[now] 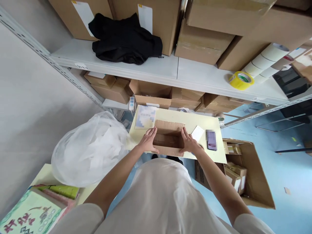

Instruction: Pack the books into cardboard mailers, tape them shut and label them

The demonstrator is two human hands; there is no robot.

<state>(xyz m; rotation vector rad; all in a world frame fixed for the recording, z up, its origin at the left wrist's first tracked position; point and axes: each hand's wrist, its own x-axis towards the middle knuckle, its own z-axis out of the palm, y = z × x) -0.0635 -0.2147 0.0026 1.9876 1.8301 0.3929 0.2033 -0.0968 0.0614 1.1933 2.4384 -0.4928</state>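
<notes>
A small cardboard box [169, 150] sits with its top open at the front edge of a pale yellow table [170, 113]. My left hand [147, 141] grips its left end, with the thumb at the near corner and the fingers along the side. At the opposite end, my right hand [189, 142] holds the box the same way. Its inside shows bare brown cardboard. Just right of my right hand lie a white slip of paper [197, 132] and a phone [211, 140]. A blue and white printed sheet [145, 117] lies behind my left hand.
To the left bulges a big clear bag [90, 149] of white packing material. A large carton [258, 178] with small boxes stands on the floor at right. Behind the table, a metal shelf [195, 70] bears cartons, a black garment [126, 40] and yellow tape [240, 80].
</notes>
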